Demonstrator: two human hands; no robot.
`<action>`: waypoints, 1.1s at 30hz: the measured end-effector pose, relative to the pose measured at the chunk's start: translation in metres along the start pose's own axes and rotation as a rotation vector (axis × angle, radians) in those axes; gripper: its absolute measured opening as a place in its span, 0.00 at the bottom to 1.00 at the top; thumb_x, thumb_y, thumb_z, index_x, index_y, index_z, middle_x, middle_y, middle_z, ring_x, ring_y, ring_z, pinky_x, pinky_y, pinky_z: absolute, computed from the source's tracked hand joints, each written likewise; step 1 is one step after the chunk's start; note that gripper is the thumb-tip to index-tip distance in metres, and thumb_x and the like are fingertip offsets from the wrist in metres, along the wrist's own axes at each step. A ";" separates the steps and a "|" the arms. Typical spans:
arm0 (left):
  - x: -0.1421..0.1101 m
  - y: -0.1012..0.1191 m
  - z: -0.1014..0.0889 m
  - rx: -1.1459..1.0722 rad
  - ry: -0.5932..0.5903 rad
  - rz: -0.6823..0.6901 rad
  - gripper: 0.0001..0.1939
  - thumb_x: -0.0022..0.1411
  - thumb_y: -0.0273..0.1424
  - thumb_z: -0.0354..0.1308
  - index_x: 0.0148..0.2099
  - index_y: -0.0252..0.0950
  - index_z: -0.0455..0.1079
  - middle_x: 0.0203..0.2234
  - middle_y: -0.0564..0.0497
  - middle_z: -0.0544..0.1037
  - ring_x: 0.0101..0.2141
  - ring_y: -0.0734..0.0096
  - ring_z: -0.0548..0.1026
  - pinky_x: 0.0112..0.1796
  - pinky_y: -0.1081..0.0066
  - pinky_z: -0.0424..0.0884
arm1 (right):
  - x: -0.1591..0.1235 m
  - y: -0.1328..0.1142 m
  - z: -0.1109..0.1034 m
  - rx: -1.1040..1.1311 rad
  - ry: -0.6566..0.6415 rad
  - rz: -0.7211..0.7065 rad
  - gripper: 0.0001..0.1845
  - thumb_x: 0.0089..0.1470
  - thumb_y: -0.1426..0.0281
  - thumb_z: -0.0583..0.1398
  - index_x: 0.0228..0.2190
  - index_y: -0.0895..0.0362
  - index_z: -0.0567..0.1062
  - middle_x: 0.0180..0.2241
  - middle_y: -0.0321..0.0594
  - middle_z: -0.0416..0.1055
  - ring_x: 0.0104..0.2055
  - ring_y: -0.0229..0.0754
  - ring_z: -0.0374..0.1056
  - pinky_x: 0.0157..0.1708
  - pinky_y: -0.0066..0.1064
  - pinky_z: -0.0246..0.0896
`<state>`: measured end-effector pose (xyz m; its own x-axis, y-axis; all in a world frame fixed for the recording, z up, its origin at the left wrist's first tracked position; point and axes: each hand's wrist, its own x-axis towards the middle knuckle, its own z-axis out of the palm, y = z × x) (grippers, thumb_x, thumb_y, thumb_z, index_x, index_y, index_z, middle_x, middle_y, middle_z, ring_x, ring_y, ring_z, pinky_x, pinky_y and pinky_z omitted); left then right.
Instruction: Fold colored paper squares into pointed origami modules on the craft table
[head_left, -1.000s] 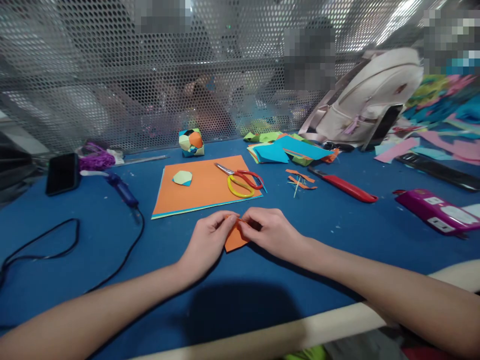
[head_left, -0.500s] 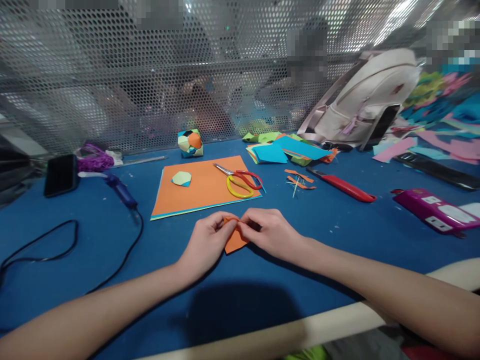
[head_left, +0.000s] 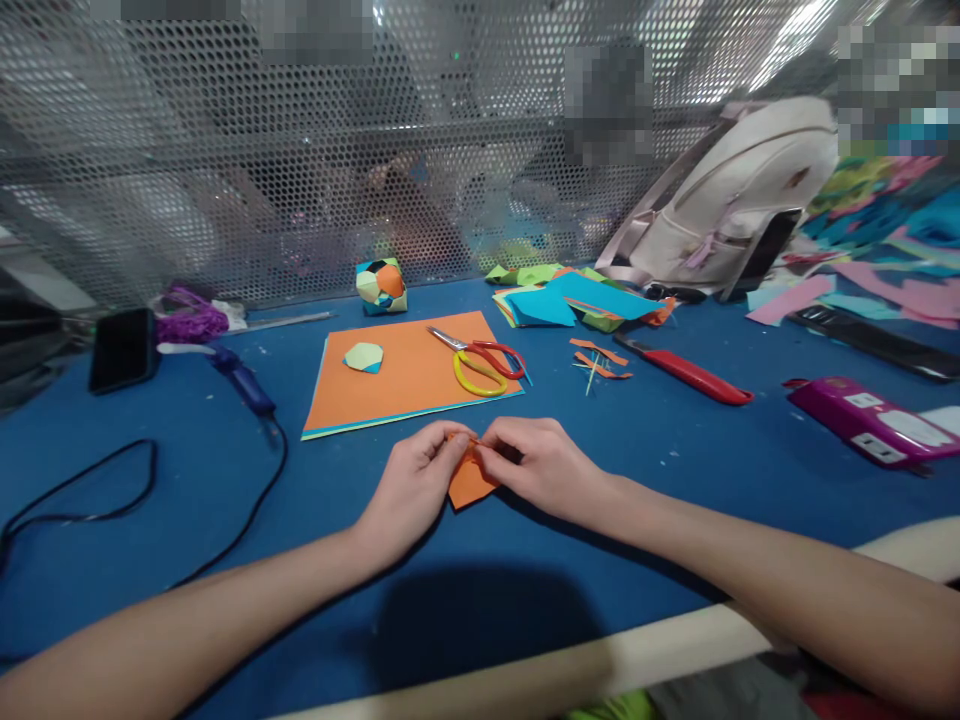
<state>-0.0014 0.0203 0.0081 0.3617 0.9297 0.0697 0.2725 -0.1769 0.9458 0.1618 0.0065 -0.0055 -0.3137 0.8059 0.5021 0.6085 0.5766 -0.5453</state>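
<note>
A small orange paper piece [head_left: 469, 482] lies on the blue table surface [head_left: 675, 470] near the front middle. My left hand [head_left: 416, 482] pinches its upper left edge with closed fingers. My right hand [head_left: 534, 465] pinches the same top edge from the right, fingers curled. The two sets of fingertips almost meet above the paper. Just beyond the hands lies an orange sheet [head_left: 409, 375] on top of a blue one, with a small pale green folded piece [head_left: 364, 356] and red-and-yellow scissors [head_left: 480, 362] resting on it.
A multicoloured paper ball [head_left: 382, 284] stands by the perforated metal screen [head_left: 300, 150]. Blue and green paper scraps [head_left: 562, 298], a red utility knife [head_left: 686, 372], a magenta box [head_left: 870, 425], a pale backpack [head_left: 739, 200], a phone [head_left: 122, 347] and a black cable [head_left: 150, 500] lie around.
Both hands stay on the orange paper piece; only the fingertips shift slightly along its top edge. Nothing else has moved.
</note>
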 end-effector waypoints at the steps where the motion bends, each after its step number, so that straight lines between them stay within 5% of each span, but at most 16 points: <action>1: 0.000 0.001 0.000 -0.001 0.003 -0.003 0.12 0.59 0.35 0.51 0.34 0.34 0.72 0.29 0.51 0.77 0.33 0.70 0.72 0.35 0.74 0.67 | 0.000 0.000 0.000 -0.004 -0.001 -0.001 0.11 0.53 0.76 0.54 0.20 0.58 0.67 0.19 0.34 0.66 0.21 0.31 0.59 0.24 0.23 0.52; 20: 0.000 -0.001 -0.002 -0.031 0.027 -0.032 0.16 0.60 0.39 0.51 0.43 0.36 0.74 0.38 0.50 0.78 0.42 0.67 0.72 0.43 0.72 0.66 | 0.001 0.000 -0.002 0.058 0.001 0.059 0.11 0.52 0.76 0.55 0.20 0.58 0.67 0.19 0.33 0.66 0.21 0.31 0.59 0.23 0.23 0.52; 23: 0.000 0.000 0.000 -0.059 0.026 -0.052 0.15 0.58 0.39 0.54 0.43 0.35 0.72 0.33 0.51 0.77 0.36 0.69 0.72 0.37 0.73 0.68 | 0.002 -0.002 -0.003 0.110 -0.001 0.127 0.10 0.51 0.75 0.56 0.19 0.58 0.67 0.18 0.32 0.67 0.20 0.30 0.60 0.22 0.22 0.53; 28: -0.001 0.001 0.001 -0.024 -0.001 -0.034 0.12 0.58 0.37 0.53 0.29 0.34 0.70 0.22 0.55 0.70 0.25 0.75 0.66 0.27 0.77 0.63 | 0.002 -0.004 -0.002 0.122 -0.002 0.128 0.10 0.50 0.76 0.56 0.20 0.58 0.68 0.18 0.32 0.67 0.21 0.30 0.60 0.23 0.22 0.54; 33: 0.000 0.001 0.001 -0.051 -0.002 -0.040 0.11 0.57 0.36 0.53 0.30 0.33 0.70 0.22 0.55 0.70 0.25 0.75 0.66 0.27 0.77 0.63 | 0.001 -0.003 -0.002 0.124 0.000 0.124 0.09 0.50 0.76 0.56 0.20 0.58 0.68 0.18 0.32 0.67 0.21 0.30 0.60 0.23 0.22 0.54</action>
<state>-0.0002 0.0192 0.0083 0.3533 0.9350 0.0307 0.2407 -0.1225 0.9629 0.1610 0.0057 -0.0019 -0.2419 0.8721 0.4253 0.5479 0.4845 -0.6820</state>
